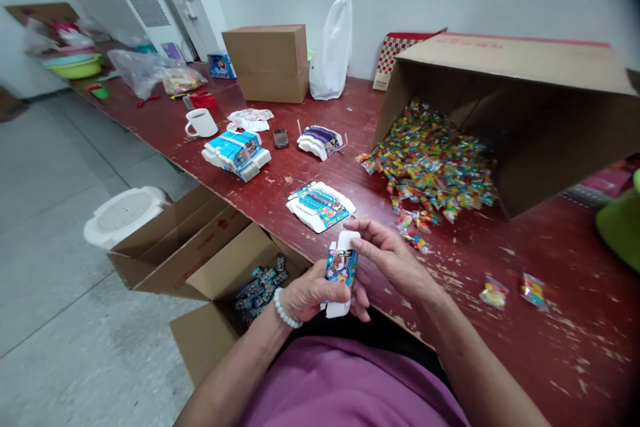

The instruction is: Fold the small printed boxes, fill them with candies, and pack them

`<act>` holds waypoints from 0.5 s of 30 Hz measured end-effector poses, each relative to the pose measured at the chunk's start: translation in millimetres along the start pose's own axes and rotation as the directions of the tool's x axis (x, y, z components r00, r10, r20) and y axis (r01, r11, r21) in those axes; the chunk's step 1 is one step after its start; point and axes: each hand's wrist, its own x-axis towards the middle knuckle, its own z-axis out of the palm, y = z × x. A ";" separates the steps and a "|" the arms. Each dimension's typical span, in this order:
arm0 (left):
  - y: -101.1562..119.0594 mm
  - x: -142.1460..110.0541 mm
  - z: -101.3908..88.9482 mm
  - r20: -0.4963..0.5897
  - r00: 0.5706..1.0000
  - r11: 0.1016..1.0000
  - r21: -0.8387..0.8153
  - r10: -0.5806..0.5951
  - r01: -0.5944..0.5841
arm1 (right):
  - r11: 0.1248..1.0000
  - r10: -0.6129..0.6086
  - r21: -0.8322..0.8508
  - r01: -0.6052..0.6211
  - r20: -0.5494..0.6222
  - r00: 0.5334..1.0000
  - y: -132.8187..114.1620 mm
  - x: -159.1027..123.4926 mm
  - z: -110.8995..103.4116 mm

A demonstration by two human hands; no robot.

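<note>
A small blue printed carton (341, 267) with white flaps stands upright over my lap, at the table's near edge. My left hand (313, 295) is closed around its lower part; a white bead bracelet sits on that wrist. My right hand (387, 255) pinches the carton's open top flap. Just beyond lies a stack of flat unfolded cartons (320, 205). Two more stacks lie further back, one blue (236, 153) and one purple (320, 141). Small colourful candy packets (430, 167) spill from a big cardboard box (525, 100) lying on its side.
An open cardboard box (220, 320) on the floor holds several finished blue cartons. A white mug (201, 123), a closed brown box (270, 61) and a white plastic bag (331, 50) stand further back. Two loose packets (515, 291) lie at right. A white stool (123, 212) stands on the floor.
</note>
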 end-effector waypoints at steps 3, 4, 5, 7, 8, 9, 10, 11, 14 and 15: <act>3.1 1.0 6.9 -0.119 0.992 0.998 0.053 0.049 -0.043 | 0.996 0.032 0.081 -0.037 0.058 0.998 0.6 -13.7 5.4; 3.3 2.0 8.9 -0.156 0.985 0.995 0.081 0.075 -0.063 | 0.994 0.030 0.100 -0.038 0.077 0.997 2.5 -17.2 6.6; 2.8 3.3 10.7 -0.185 0.977 0.990 0.116 0.102 -0.081 | 0.992 0.030 0.121 -0.041 0.091 0.995 5.5 -20.0 7.2; 0.3 6.8 13.9 -0.230 0.963 0.979 0.180 0.140 -0.100 | 0.986 0.040 0.155 -0.056 0.099 0.994 14.2 -23.3 6.9; -1.2 8.7 15.2 -0.248 0.958 0.975 0.199 0.146 -0.097 | 0.985 0.052 0.162 -0.066 0.091 0.995 19.0 -23.9 6.0; -2.6 10.6 16.3 -0.265 0.954 0.974 0.209 0.143 -0.088 | 0.984 0.065 0.159 -0.076 0.075 0.995 23.5 -24.1 4.8; -3.7 12.5 17.0 -0.281 0.949 0.973 0.216 0.143 -0.082 | 0.986 0.071 0.149 -0.077 0.046 0.996 27.2 -23.9 3.2; -4.3 14.1 17.5 -0.295 0.944 0.970 0.227 0.148 -0.082 | 0.989 0.065 0.132 -0.066 0.006 0.998 29.7 -23.5 1.4; -3.7 17.1 18.2 -0.321 0.928 0.942 0.326 0.191 -0.081 | 0.999 -0.022 0.033 0.026 -0.139 0.990 30.4 -21.4 -5.7; -3.0 17.3 18.6 -0.326 0.921 0.928 0.364 0.212 -0.085 | 0.998 -0.061 -0.015 0.059 -0.181 0.982 29.4 -20.7 -8.3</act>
